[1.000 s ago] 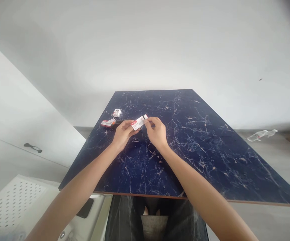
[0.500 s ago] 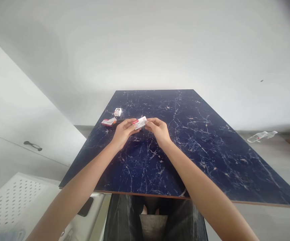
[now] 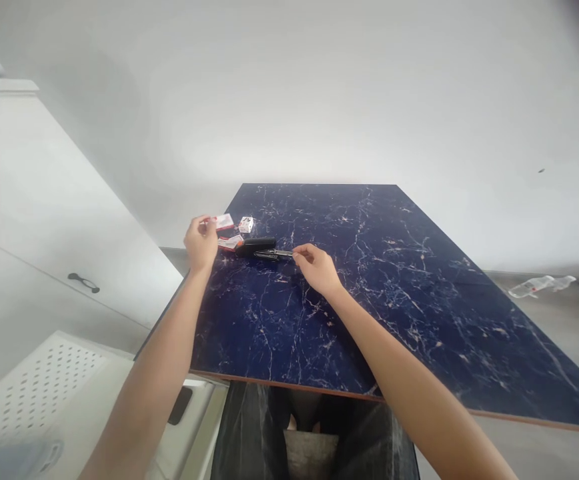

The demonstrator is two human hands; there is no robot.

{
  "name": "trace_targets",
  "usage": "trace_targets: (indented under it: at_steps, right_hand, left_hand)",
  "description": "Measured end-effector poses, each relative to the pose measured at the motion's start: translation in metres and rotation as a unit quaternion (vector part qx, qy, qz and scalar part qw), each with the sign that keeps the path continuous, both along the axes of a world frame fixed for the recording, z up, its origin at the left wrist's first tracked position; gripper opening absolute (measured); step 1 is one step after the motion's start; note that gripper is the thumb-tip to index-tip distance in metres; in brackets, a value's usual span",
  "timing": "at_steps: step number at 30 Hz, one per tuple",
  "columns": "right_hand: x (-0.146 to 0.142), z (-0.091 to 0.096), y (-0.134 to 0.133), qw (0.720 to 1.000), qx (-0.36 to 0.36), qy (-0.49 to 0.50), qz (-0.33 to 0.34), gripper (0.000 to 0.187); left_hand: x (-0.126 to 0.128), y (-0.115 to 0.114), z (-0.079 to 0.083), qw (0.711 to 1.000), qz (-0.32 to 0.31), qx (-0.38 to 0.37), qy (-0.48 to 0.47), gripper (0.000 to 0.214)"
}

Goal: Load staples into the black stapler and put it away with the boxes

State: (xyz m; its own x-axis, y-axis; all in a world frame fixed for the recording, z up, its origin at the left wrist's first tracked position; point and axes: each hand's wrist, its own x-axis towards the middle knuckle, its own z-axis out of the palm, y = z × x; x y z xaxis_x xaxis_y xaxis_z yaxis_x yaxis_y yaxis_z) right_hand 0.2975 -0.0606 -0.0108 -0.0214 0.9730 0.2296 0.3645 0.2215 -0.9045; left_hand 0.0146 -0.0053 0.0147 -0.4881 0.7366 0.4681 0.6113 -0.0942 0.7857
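Observation:
My left hand [image 3: 201,244] is closed at the table's left edge, pinching a small flat red-and-white box [image 3: 224,221]. A second red-and-white box [image 3: 230,242] lies just below it on the table. My right hand [image 3: 315,267] pinches a slim silvery strip [image 3: 285,253] that points left. The strip's far end meets or overlaps a dark, shiny metal part beside a long black object [image 3: 262,245] with an orange spot, which looks like a stapler. Whether strip and metal part are joined I cannot tell. A small white cube-shaped box [image 3: 246,225] stands behind the black object.
The dark blue marble-patterned table [image 3: 369,300] reaches back to a white wall. At the left stands a white cabinet [image 3: 59,220] with a dark handle. A dark phone-like object [image 3: 180,405] lies low on the left, and a clear plastic item [image 3: 542,286] is beyond the table's right edge.
Both hands held the red-and-white box together before. My left hand has carried it left and back, while my right hand has let go of it and now pinches the silvery strip.

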Motion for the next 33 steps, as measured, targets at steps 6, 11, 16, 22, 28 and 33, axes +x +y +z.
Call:
trace_targets:
  at_steps: [6,11,16,22,28,33]
  right_hand:
    - [0.0,-0.002,-0.003,0.998,0.017,-0.052,0.006,0.022]
    - [0.002,-0.001,-0.002,0.999,0.015,-0.05,0.004,0.023]
    - [0.003,-0.005,0.001,0.998,0.021,-0.06,0.014,0.022]
    - [0.0,-0.005,-0.003,0.996,0.025,-0.068,0.045,0.021]
    - [-0.002,-0.003,-0.006,0.994,0.027,-0.078,0.065,0.019]
    - [0.001,0.0,-0.003,0.994,0.028,-0.077,0.068,0.019]
  left_hand:
    - [-0.034,0.006,-0.011,0.977,-0.106,-0.123,0.135,0.033]
    - [-0.04,-0.002,0.002,0.931,-0.278,-0.166,0.17,0.046]
    - [-0.038,0.005,0.0,0.941,-0.221,-0.147,0.209,0.035]
    - [-0.034,0.016,-0.012,0.933,-0.246,-0.172,0.199,0.045]
    - [-0.035,0.028,-0.01,0.932,-0.262,-0.177,0.178,0.069]
    - [-0.036,0.062,0.012,0.939,-0.257,-0.203,0.105,0.064]
